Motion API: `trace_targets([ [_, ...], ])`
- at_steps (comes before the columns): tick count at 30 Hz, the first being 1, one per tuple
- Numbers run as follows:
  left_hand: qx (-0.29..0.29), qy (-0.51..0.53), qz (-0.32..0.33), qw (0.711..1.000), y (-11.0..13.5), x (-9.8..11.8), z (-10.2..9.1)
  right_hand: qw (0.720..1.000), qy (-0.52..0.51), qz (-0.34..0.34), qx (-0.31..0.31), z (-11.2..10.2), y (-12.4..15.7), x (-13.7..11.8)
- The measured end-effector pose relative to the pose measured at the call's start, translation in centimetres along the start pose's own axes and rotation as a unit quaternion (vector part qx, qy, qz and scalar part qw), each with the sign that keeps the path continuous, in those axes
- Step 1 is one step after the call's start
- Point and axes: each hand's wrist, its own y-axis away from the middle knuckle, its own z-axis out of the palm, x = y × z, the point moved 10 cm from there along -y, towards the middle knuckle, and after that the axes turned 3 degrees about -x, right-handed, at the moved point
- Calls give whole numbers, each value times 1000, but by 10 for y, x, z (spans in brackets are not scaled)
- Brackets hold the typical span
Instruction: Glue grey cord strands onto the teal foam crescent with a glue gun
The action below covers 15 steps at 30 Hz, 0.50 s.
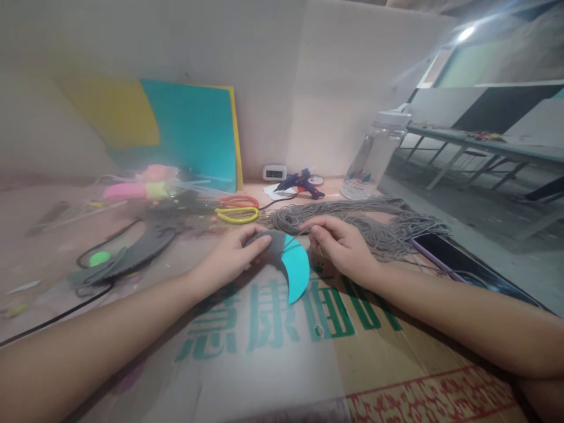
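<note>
Between my hands is a crescent-shaped turquoise foam piece (298, 270), its upper left part wound with grey cord. My left hand (244, 249) grips the wrapped end, thumb on top. A taut strand of grey cord runs from the crescent to my right hand (339, 244), which pinches it between thumb and fingers. Just behind my hands lies a loose bundle of grey cord (352, 211). To the left rests another curved piece wrapped in grey (145, 252).
Scissors with red and yellow handles (238, 215), a blue glue gun (304, 183) and a small clock (274, 173) stand behind. At right are a water bottle (374, 155) and a phone (467, 264). Foam sheets (194, 135) lean on the wall. Printed cardboard (273, 376) covers the table.
</note>
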Motion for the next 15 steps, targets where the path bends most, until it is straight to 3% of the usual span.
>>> trace_targets([
  [10, 34, 25, -20, 999, -1, -8, -7, 973, 120, -197, -29, 3, 7, -37],
  [12, 40, 26, -8, 999, -1, -6, -9, 944, 175, -278, -38, 6, 15, -51],
  [15, 59, 32, 12, 998, -1, -1, -12, 855, 285, -426, -74, 24, 39, -70],
])
